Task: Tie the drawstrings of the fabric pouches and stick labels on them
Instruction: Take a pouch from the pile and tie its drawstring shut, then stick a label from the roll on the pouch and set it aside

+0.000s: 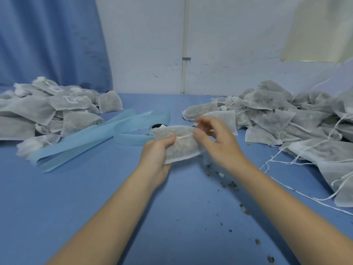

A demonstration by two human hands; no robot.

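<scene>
A grey-white fabric pouch (179, 146) filled with dark bits is held above the middle of the blue table. My left hand (156, 157) grips its left side, thumb on the front. My right hand (215, 142) pinches the white drawstring (184, 137) that runs across the pouch, its other fingers spread above. A roll of label backing (133, 134) trails pale blue strips just behind the pouch.
A pile of labelled, tied pouches (47, 111) lies at the left. A larger heap of pouches with loose strings (298, 127) fills the right side. Dark crumbs (229, 184) are scattered on the blue table (95, 197). A blue curtain and white wall stand behind.
</scene>
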